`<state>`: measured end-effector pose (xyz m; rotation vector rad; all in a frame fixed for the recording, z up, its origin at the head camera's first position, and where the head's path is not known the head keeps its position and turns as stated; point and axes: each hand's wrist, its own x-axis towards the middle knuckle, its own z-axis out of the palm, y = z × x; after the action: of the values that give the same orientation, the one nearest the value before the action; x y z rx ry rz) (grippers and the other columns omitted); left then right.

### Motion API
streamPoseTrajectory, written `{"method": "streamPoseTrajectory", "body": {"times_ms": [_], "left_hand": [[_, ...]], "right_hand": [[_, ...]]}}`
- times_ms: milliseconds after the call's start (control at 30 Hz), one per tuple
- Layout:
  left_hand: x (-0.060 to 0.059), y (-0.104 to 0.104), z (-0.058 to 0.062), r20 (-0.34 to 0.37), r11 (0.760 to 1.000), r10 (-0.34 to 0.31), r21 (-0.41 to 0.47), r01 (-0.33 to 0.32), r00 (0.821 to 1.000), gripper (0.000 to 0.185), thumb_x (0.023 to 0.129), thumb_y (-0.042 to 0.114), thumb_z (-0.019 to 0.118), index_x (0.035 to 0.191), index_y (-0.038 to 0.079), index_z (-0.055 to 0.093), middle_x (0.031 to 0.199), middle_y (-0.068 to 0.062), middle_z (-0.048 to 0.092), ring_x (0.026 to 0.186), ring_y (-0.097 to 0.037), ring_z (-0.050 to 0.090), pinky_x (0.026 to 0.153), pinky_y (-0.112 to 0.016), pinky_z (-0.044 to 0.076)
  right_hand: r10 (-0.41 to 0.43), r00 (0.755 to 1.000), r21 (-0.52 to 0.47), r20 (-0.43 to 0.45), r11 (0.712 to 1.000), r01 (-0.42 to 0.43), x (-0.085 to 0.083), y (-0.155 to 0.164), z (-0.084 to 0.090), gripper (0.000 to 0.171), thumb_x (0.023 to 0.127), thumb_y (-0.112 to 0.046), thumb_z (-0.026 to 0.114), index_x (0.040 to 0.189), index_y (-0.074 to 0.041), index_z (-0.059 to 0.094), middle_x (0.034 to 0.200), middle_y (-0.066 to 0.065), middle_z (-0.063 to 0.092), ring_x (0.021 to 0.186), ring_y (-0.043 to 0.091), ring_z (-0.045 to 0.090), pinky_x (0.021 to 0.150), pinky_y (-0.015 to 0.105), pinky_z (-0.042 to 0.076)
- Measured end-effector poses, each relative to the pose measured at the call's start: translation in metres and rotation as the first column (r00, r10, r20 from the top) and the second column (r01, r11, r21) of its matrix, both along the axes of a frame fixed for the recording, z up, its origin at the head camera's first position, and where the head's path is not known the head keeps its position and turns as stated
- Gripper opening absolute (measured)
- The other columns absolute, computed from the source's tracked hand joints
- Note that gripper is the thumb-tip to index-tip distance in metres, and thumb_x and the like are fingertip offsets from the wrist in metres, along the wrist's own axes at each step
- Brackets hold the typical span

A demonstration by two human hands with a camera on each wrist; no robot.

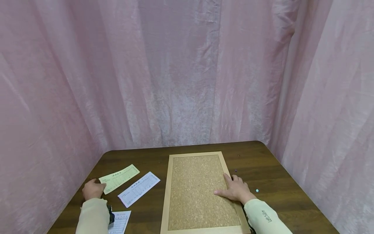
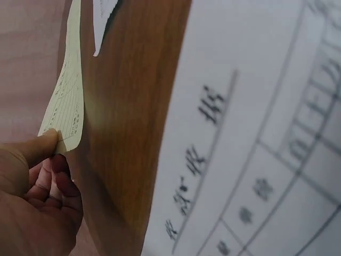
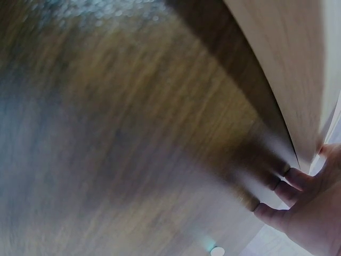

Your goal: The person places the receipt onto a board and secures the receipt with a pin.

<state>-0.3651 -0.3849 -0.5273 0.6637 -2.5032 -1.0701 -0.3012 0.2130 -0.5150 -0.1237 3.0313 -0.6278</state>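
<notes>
1. The left hand (image 1: 93,189) pinches the near corner of the green slip (image 1: 119,178) between thumb and curled fingers, at the table's (image 1: 271,175) left edge.
2. A white slip (image 1: 139,189) lies just right of it; another (image 1: 119,222) sits by the left sleeve.
3. The cork board (image 1: 198,191) lies flat at centre.
4. The right hand (image 1: 235,190) rests flat, fingers straight, on the board's right frame, holding nothing.
5. A small pin (image 1: 257,190) lies right of that hand.

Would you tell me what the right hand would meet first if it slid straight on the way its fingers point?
Probably only more cork board: the right hand lies on its right edge, fingers pointing up-left across bare cork.
</notes>
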Motion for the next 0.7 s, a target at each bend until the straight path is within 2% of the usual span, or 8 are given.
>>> {"method": "streamPoseTrajectory", "body": {"times_ms": [200,367,567,700], "left_hand": [[0.003,0.009,0.007,-0.045,1.000,0.015,0.010,-0.014,0.999,0.038,0.089,0.009,0.065,0.118,-0.014,0.060,0.119,-0.035,0.058,0.111,-0.056,0.047,0.096,-0.061,0.035],[0.002,0.012,0.010,-0.092,0.999,0.021,-0.040,-0.025,0.996,0.032,0.092,0.007,0.058,0.118,-0.011,0.062,0.119,-0.033,0.060,0.111,-0.055,0.048,0.097,-0.061,0.033],[0.002,0.016,0.016,-0.136,0.999,0.045,-0.022,-0.048,0.990,0.029,0.094,0.004,0.055,0.119,-0.009,0.062,0.121,-0.030,0.060,0.114,-0.054,0.047,0.100,-0.061,0.029],[0.003,0.019,0.021,-0.189,0.998,0.063,-0.011,-0.066,0.980,0.027,0.094,0.003,0.057,0.116,-0.009,0.065,0.118,-0.030,0.062,0.112,-0.052,0.050,0.099,-0.060,0.033]], "right_hand": [[0.005,1.000,-0.002,0.004,1.000,-0.005,0.000,0.000,0.000,0.105,0.077,-0.075,0.066,0.154,-0.009,0.036,0.142,0.033,0.039,0.130,0.055,0.037,0.097,0.072,0.030],[0.002,1.000,0.005,0.021,1.000,-0.002,-0.002,0.000,0.000,0.107,0.076,-0.077,0.065,0.155,-0.010,0.035,0.144,0.033,0.038,0.131,0.055,0.035,0.098,0.073,0.029],[0.002,1.000,0.008,0.022,1.000,-0.002,-0.003,0.000,0.000,0.107,0.076,-0.076,0.065,0.154,-0.009,0.035,0.143,0.033,0.038,0.131,0.056,0.035,0.098,0.073,0.028],[0.005,1.000,0.011,0.016,1.000,-0.005,-0.002,0.001,0.000,0.106,0.077,-0.076,0.065,0.154,-0.009,0.036,0.143,0.033,0.038,0.130,0.056,0.035,0.098,0.073,0.029]]}}
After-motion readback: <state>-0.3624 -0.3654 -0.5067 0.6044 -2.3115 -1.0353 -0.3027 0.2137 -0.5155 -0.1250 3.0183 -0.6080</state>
